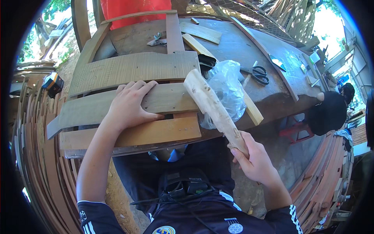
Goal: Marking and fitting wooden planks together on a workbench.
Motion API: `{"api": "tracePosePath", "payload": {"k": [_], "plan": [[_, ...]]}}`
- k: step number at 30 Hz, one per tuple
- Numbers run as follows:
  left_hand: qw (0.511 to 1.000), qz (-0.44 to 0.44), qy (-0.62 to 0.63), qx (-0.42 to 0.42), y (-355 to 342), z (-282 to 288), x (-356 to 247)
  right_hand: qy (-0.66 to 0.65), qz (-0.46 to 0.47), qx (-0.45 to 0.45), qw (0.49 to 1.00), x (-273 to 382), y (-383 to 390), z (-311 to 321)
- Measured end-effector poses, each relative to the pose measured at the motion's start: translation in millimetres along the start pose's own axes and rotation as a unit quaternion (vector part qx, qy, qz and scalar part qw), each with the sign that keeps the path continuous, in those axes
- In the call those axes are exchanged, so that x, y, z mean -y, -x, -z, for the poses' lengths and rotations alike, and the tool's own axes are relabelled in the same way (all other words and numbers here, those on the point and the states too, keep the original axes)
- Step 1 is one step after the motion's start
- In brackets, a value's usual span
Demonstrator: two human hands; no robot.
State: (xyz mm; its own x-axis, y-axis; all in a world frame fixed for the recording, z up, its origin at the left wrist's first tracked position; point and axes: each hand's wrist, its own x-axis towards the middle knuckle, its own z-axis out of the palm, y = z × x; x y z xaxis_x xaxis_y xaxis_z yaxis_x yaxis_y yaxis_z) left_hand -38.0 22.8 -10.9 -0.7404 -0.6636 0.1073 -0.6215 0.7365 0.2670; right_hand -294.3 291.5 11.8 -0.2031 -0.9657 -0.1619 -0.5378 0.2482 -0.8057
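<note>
My right hand point(255, 159) is wrapped round the thin end of a rough, pale wooden stick point(213, 104), club-like and wider at its far end. That wide end is over the right ends of the slats; whether it touches them I cannot tell. Spread across the middle slat point(87, 109) of a wooden slatted frame point(172, 33), my left hand point(130, 103) has its fingers apart and its thumb near the gap. A wide grooved board point(136, 70) lies beyond it, and a lighter orange-brown slat point(163, 132) lies nearest me.
The frame rests on a worktable point(233, 50). Right of it are a clear plastic bag point(226, 87), black-handled scissors point(259, 74), a light wood strip point(253, 109) and a long dark strip point(269, 58). Stacked boards point(39, 128) stand at left, more planks point(315, 175) at right, near a red stool point(297, 130).
</note>
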Motion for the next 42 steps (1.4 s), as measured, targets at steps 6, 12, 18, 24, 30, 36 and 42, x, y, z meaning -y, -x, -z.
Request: {"api": "tracePosePath", "payload": {"k": [6,12,18,24,30,36,42], "plan": [[1.000,-0.006,0.002,0.007,1.9,4.4,5.9,0.118,0.106,-0.016,0.987,-6.0,-0.8,-2.1],[1.000,0.000,-0.006,0.002,10.0,3.3,15.2,0.096,0.075,-0.030,0.992,-2.0,-0.8,-4.8],[1.000,0.014,-0.022,-0.015,18.5,3.9,26.5,0.092,0.061,-0.062,0.992,6.5,-4.6,-8.7],[1.000,0.023,-0.015,-0.012,18.0,5.1,25.5,0.092,0.036,-0.039,0.994,8.1,-8.2,-9.3],[1.000,0.026,-0.008,-0.003,15.5,6.9,25.2,0.121,0.060,-0.041,0.990,7.8,-16.5,-2.7],[0.999,0.036,-0.011,-0.005,20.7,7.3,27.8,-0.061,0.293,-0.255,0.919,39.3,-8.2,48.2],[0.999,0.032,-0.030,-0.023,16.9,-1.1,29.5,0.159,0.281,-0.179,0.929,1.6,-12.7,5.4]]}}
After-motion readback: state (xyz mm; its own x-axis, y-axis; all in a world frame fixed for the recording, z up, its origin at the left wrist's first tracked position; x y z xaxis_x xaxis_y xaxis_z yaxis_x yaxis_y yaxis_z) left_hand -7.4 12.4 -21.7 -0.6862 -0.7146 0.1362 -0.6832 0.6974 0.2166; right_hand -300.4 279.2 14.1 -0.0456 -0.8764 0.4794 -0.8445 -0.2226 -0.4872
